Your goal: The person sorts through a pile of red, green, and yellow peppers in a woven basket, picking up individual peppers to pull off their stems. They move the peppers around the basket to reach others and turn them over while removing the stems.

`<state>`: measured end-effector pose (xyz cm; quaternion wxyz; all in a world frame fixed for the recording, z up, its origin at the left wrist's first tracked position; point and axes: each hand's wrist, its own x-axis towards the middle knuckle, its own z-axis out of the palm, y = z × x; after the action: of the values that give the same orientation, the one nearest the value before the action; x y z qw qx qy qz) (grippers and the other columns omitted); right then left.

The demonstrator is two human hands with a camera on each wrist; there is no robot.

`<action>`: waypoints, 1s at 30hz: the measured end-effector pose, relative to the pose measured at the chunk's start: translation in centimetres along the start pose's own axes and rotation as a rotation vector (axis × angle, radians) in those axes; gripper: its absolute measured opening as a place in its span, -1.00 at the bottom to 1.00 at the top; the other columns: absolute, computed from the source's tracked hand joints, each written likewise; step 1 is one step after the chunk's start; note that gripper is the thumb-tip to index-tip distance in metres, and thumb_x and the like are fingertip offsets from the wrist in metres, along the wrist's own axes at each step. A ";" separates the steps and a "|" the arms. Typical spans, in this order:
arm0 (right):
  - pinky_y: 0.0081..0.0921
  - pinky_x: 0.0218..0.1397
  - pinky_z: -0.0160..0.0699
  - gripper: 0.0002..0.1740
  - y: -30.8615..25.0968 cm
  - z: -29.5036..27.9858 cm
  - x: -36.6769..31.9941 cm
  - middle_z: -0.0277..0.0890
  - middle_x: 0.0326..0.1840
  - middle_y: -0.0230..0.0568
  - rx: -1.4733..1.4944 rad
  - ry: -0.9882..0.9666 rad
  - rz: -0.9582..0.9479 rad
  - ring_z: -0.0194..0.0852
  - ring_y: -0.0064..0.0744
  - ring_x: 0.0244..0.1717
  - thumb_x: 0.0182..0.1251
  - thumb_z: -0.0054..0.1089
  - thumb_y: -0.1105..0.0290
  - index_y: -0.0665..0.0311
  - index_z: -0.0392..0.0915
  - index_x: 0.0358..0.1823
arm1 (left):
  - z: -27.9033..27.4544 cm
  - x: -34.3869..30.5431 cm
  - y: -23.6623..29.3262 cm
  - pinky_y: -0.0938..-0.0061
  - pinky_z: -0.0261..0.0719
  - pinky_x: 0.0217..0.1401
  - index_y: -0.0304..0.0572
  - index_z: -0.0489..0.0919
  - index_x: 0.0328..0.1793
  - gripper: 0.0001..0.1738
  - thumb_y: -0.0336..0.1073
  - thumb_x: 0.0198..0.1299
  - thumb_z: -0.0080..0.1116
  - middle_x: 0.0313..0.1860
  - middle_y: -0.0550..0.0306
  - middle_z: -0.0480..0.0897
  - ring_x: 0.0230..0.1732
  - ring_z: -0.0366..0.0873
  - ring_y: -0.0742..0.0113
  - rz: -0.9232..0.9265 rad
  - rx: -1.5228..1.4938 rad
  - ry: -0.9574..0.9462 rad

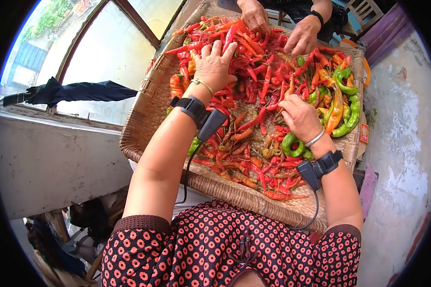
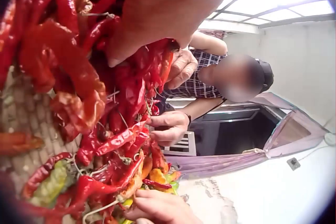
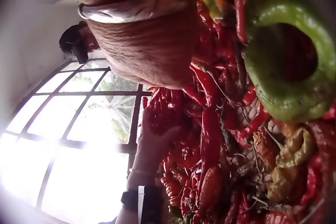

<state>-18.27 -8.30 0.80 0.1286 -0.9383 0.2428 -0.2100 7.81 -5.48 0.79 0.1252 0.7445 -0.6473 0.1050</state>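
Observation:
Red peppers (image 1: 265,79) lie heaped in a woven tray (image 1: 143,107), with orange and green ones at its right side. My left hand (image 1: 214,69) rests on the heap at the upper left, fingers spread over red peppers. Lower and to the right, my right hand (image 1: 301,117) has bent fingers, thumb and forefinger pinching at a thin pepper; its fingertips are partly hidden. Just below that hand sits a curled green pepper (image 1: 293,145). The right wrist view shows the same green pepper (image 3: 286,56) close up, beside the hand (image 3: 147,40).
Across the tray another person's two hands (image 1: 254,16) (image 1: 304,36) reach into the peppers. A folded dark umbrella (image 1: 88,92) lies by the window at left. A pale wall (image 1: 402,129) stands at right, near a purple curtain (image 1: 385,33).

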 end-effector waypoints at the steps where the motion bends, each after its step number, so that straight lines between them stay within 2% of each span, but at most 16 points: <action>1: -0.35 -0.30 0.51 -0.83 0.0 0.1 0.0 0.38 -0.29 -0.24 -0.007 -0.011 -0.003 0.48 -0.19 -0.30 0.02 0.14 0.46 0.19 0.45 -0.29 | 0.2 0.0 0.2 -0.03 0.23 0.18 0.20 0.16 0.35 0.05 0.00 -0.39 0.43 0.25 -0.07 0.25 0.19 0.22 -0.13 -0.015 0.001 -0.008; 3: -0.34 -0.30 0.51 -0.83 0.1 0.3 0.0 0.38 -0.30 -0.25 -0.011 -0.027 -0.009 0.48 -0.19 -0.31 0.03 0.14 0.45 0.18 0.45 -0.29 | 0.6 0.2 0.7 -0.09 0.23 0.16 0.22 0.16 0.34 0.06 -0.01 -0.42 0.44 0.26 -0.04 0.24 0.22 0.18 -0.13 -0.048 -0.058 0.032; 6: -0.35 -0.30 0.51 -0.83 0.0 0.3 0.0 0.39 -0.31 -0.25 -0.006 -0.083 0.009 0.48 -0.19 -0.32 0.04 0.13 0.43 0.17 0.46 -0.28 | 0.8 0.1 1.3 -0.04 0.26 0.15 0.23 0.17 0.33 0.04 -0.01 -0.40 0.44 0.26 -0.04 0.24 0.23 0.17 -0.13 -0.090 0.022 0.018; 7: -0.35 -0.30 0.51 -0.83 0.0 0.3 0.0 0.40 -0.32 -0.26 -0.005 -0.078 0.004 0.48 -0.19 -0.32 0.04 0.13 0.43 0.17 0.46 -0.28 | 1.3 0.0 1.0 0.04 0.35 0.07 0.19 0.27 0.25 -0.10 -0.08 -0.35 0.41 0.19 0.02 0.31 0.17 0.24 -0.08 -0.062 0.060 0.104; 8: -0.36 -0.30 0.51 -0.83 0.0 0.3 0.0 0.40 -0.33 -0.26 -0.004 -0.073 0.000 0.47 -0.18 -0.33 0.04 0.13 0.43 0.16 0.46 -0.28 | 1.7 0.1 0.7 0.04 0.35 0.07 0.19 0.27 0.25 -0.10 -0.08 -0.35 0.41 0.19 0.02 0.31 0.17 0.24 -0.08 -0.063 0.059 0.103; 10: -0.35 -0.31 0.50 -0.83 0.1 0.4 -0.1 0.40 -0.33 -0.26 -0.002 -0.070 0.000 0.47 -0.18 -0.33 0.04 0.13 0.43 0.16 0.46 -0.28 | 2.3 0.4 0.0 0.06 0.45 -0.11 0.13 0.42 0.01 -0.45 -0.19 -0.23 0.29 0.01 0.10 0.40 0.01 0.35 0.00 -0.009 0.016 0.120; 11: -0.35 -0.31 0.50 -0.83 0.2 0.4 -0.1 0.40 -0.34 -0.25 -0.001 -0.064 0.001 0.47 -0.18 -0.33 0.04 0.13 0.43 0.16 0.46 -0.28 | 2.6 0.4 -0.3 0.06 0.45 -0.11 0.13 0.42 0.01 -0.45 -0.19 -0.23 0.29 0.01 0.10 0.40 0.01 0.35 0.00 -0.008 0.017 0.120; 13: -0.34 -0.31 0.50 -0.83 0.2 0.4 -0.2 0.40 -0.34 -0.25 -0.001 -0.065 0.006 0.47 -0.18 -0.33 0.04 0.13 0.42 0.16 0.46 -0.28 | 2.7 0.3 -0.8 0.22 0.50 -0.25 0.06 0.48 -0.22 -0.74 -0.30 -0.14 0.14 -0.18 0.14 0.45 -0.17 0.42 0.09 0.090 0.037 0.198; 16: -0.34 -0.31 0.50 -0.84 0.5 0.4 -0.3 0.40 -0.36 -0.24 -0.003 -0.071 0.016 0.47 -0.17 -0.34 0.04 0.13 0.41 0.15 0.46 -0.29 | 2.3 0.0 -1.0 0.33 0.52 -0.32 0.04 0.49 -0.30 -0.84 -0.35 -0.07 0.05 -0.27 0.13 0.47 -0.25 0.45 0.11 0.133 0.034 0.208; 18: -0.33 -0.32 0.50 -0.85 0.7 0.5 -0.3 0.40 -0.36 -0.24 -0.007 -0.070 0.021 0.47 -0.17 -0.35 0.05 0.12 0.41 0.14 0.46 -0.30 | 1.7 -0.2 -0.8 0.36 0.53 -0.30 0.02 0.49 -0.30 -0.86 -0.36 -0.05 0.04 -0.29 0.12 0.47 -0.25 0.46 0.12 0.146 0.044 0.200; 21: -0.32 -0.32 0.49 -0.87 1.0 0.8 -0.6 0.38 -0.38 -0.23 -0.015 -0.074 0.010 0.47 -0.16 -0.36 0.05 0.12 0.40 0.14 0.45 -0.33 | 0.4 -0.7 0.1 0.35 0.57 -0.28 -0.07 0.51 -0.28 -0.86 -0.35 -0.01 0.04 -0.30 0.08 0.48 -0.23 0.49 0.12 0.168 0.118 -0.002; 24: -0.31 -0.34 0.49 -0.87 1.0 0.8 -0.6 0.37 -0.40 -0.23 -0.027 -0.068 -0.007 0.47 -0.16 -0.37 0.05 0.12 0.39 0.13 0.44 -0.33 | -0.5 -1.6 1.3 0.30 0.56 -0.33 -0.06 0.48 -0.28 -0.84 -0.38 -0.05 0.06 -0.31 0.07 0.47 -0.25 0.50 0.07 0.150 0.112 -0.102; 26: -0.35 -0.32 0.47 -0.87 0.8 0.7 -0.7 0.41 -0.39 -0.21 -0.036 -0.104 0.008 0.46 -0.15 -0.36 0.04 0.11 0.46 0.20 0.46 -0.32 | -1.4 -2.3 1.9 0.28 0.57 -0.33 -0.11 0.48 -0.26 -0.84 -0.38 -0.04 0.05 -0.32 0.02 0.49 -0.24 0.53 0.04 0.156 0.107 -0.133; 30: -0.35 -0.32 0.47 -0.88 0.7 0.6 -0.7 0.40 -0.41 -0.20 -0.032 -0.121 -0.001 0.46 -0.15 -0.37 0.05 0.11 0.45 0.19 0.45 -0.32 | -3.0 -3.8 2.9 0.26 0.57 -0.37 -0.24 0.47 -0.28 -0.81 -0.39 -0.08 0.07 -0.38 -0.04 0.52 -0.33 0.57 0.05 0.213 0.062 -0.241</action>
<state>-18.83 -8.42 -0.19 0.1279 -0.9513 0.2377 -0.1490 4.44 -1.29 2.59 0.0120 0.6825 -0.7292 0.0475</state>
